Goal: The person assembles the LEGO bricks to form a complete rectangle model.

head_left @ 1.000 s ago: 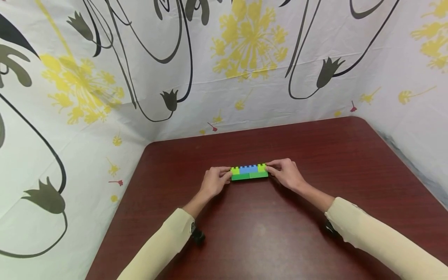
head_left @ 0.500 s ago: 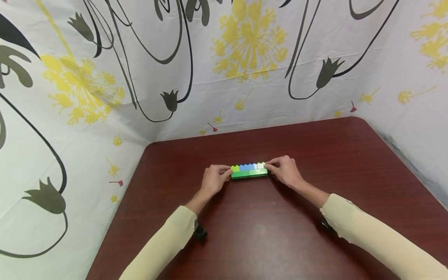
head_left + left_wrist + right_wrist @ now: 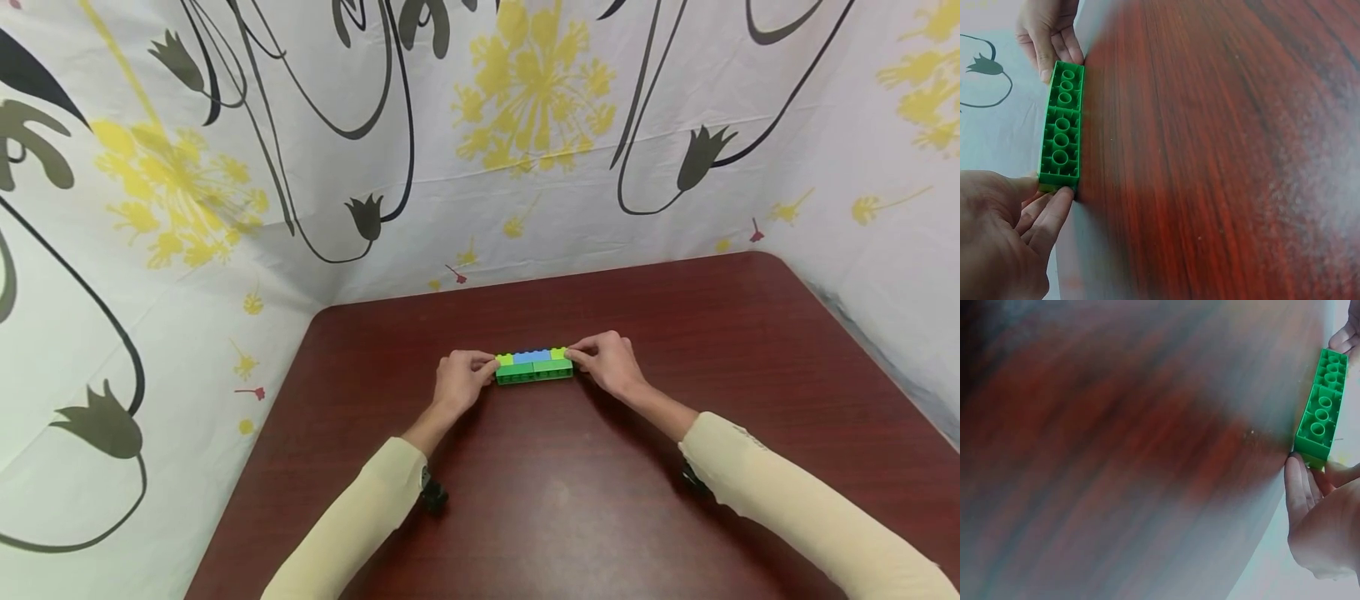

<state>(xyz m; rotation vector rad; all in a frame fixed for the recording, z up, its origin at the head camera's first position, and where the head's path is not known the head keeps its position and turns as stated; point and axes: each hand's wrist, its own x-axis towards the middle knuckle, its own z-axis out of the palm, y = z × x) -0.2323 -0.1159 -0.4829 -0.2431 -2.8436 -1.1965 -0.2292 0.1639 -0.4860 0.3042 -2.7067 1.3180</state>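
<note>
A short bar of joined toy building bricks [image 3: 532, 372] is held between both hands over the far half of the table. Two green bricks [image 3: 1062, 125] form its near layer, their hollow undersides with round tubes showing in both wrist views. Behind them a blue brick [image 3: 532, 357] sits between two lime bricks [image 3: 558, 354]. My left hand [image 3: 459, 383] pinches the left end between thumb and fingers. At the opposite end, my right hand [image 3: 611, 364] pinches the lime brick in the same way. The fingertips cover both ends of the bar.
The dark red wooden table [image 3: 555, 492] has rounded far corners. A white cloth [image 3: 420, 150] with yellow and grey flower prints hangs behind it and along the sides. A black wrist camera [image 3: 433, 495] shows under the left sleeve.
Both hands have tipped the brick bar back, so the hollow undersides of the green bricks now face the head camera. The forearms have shifted slightly inward.
</note>
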